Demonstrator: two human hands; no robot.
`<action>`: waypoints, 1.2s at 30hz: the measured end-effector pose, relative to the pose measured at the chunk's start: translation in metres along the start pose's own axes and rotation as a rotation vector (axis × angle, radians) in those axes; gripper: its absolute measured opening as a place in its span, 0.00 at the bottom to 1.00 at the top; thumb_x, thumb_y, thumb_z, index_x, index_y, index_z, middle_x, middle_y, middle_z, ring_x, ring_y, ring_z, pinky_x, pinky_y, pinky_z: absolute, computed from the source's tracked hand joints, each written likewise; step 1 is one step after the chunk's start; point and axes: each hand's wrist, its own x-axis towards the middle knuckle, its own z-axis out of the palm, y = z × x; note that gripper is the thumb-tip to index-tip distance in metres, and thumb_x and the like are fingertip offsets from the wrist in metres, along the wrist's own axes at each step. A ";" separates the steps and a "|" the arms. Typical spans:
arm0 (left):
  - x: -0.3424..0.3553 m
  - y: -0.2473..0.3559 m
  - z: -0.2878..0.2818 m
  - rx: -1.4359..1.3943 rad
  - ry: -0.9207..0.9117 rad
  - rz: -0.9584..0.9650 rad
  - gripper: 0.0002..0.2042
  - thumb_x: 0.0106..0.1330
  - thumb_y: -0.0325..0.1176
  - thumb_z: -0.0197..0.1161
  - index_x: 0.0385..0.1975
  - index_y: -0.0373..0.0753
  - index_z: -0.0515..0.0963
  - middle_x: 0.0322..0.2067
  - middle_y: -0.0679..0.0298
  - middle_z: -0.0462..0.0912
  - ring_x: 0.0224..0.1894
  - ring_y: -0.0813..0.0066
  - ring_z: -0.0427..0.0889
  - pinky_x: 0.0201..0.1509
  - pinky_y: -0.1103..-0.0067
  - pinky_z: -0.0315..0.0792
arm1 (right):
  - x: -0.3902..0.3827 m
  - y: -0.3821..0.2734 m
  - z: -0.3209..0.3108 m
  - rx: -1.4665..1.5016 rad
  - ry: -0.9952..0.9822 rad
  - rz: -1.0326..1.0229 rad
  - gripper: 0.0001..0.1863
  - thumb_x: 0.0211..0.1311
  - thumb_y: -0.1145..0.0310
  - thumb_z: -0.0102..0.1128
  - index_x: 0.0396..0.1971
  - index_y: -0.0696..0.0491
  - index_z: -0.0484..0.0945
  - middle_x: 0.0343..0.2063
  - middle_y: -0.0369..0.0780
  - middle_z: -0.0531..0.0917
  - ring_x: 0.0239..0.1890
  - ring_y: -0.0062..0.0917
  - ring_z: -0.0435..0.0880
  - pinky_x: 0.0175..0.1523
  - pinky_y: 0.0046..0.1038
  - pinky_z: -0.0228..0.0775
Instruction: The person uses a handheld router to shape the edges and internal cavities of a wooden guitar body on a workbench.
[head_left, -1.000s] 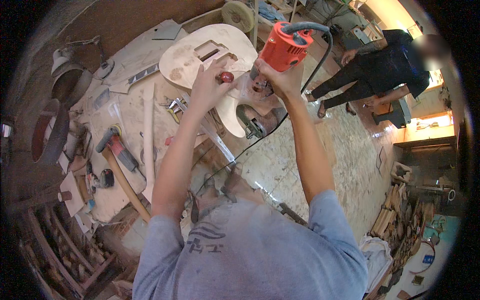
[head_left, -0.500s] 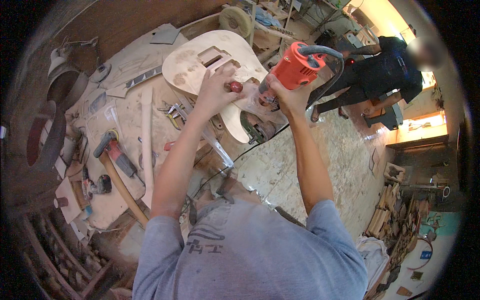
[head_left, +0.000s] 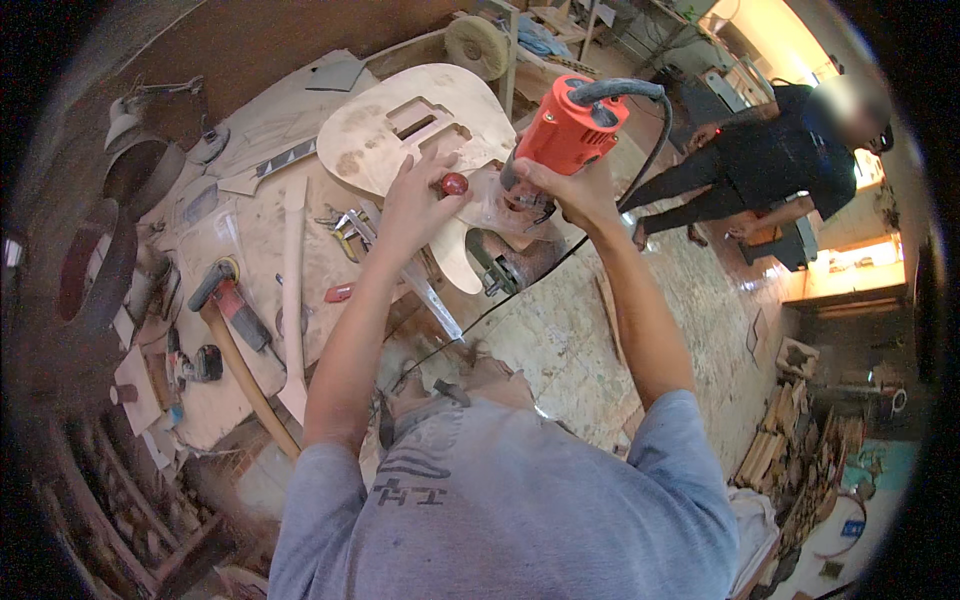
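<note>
A red corded router point(head_left: 565, 125) with a clear base stands over the horn of a pale guitar body point(head_left: 370, 130) with cut cavities. My right hand point(head_left: 575, 185) is closed round the router's lower housing. My left hand point(head_left: 425, 195) grips the router's red round knob point(head_left: 454, 184), its fingers reaching over the guitar body. The far side of the router base and the cutter are hard to make out. A metal straightedge point(head_left: 430, 300) and clamps point(head_left: 350, 232) lie just left of the guitar's horn.
The workbench point(head_left: 200, 405) holds a pale neck blank point(head_left: 295, 300), grinder point(head_left: 238, 310), drill point(head_left: 200, 365) and scraps. A black cord crosses below the guitar. A co-worker in dark clothes point(head_left: 760, 165) stands at right among machines. Wood offcuts point(head_left: 765, 440) are piled at lower right.
The router and both my hands shifted right half a second ago and have since moved back left. The guitar sits slightly lower in view. The co-worker's body and arm have shifted.
</note>
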 end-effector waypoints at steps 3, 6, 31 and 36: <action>-0.003 0.006 -0.001 -0.009 0.025 -0.057 0.17 0.61 0.39 0.77 0.46 0.37 0.87 0.63 0.59 0.83 0.77 0.60 0.67 0.86 0.58 0.45 | -0.006 -0.019 -0.020 -0.103 -0.100 0.077 0.31 0.53 0.53 0.83 0.53 0.55 0.82 0.43 0.40 0.89 0.45 0.26 0.87 0.54 0.31 0.78; -0.007 0.006 0.000 -0.025 0.049 -0.076 0.15 0.61 0.40 0.76 0.43 0.39 0.87 0.63 0.60 0.84 0.77 0.59 0.68 0.85 0.56 0.48 | -0.019 -0.015 -0.048 -0.194 -0.124 0.071 0.33 0.57 0.52 0.78 0.57 0.55 0.80 0.46 0.46 0.87 0.47 0.33 0.86 0.56 0.36 0.76; -0.074 0.074 0.056 -0.044 0.603 -0.426 0.20 0.62 0.30 0.77 0.54 0.33 0.86 0.57 0.52 0.87 0.69 0.66 0.78 0.71 0.71 0.71 | 0.057 0.114 -0.078 -0.267 -0.695 -0.338 0.23 0.63 0.68 0.72 0.59 0.51 0.82 0.56 0.44 0.88 0.52 0.32 0.89 0.58 0.32 0.78; -0.080 0.106 0.087 0.062 0.804 -0.512 0.19 0.62 0.29 0.76 0.53 0.32 0.86 0.54 0.53 0.89 0.64 0.67 0.83 0.69 0.72 0.72 | 0.088 0.121 -0.070 -0.182 -0.875 -0.377 0.23 0.63 0.69 0.73 0.58 0.51 0.82 0.60 0.45 0.85 0.50 0.29 0.89 0.59 0.30 0.78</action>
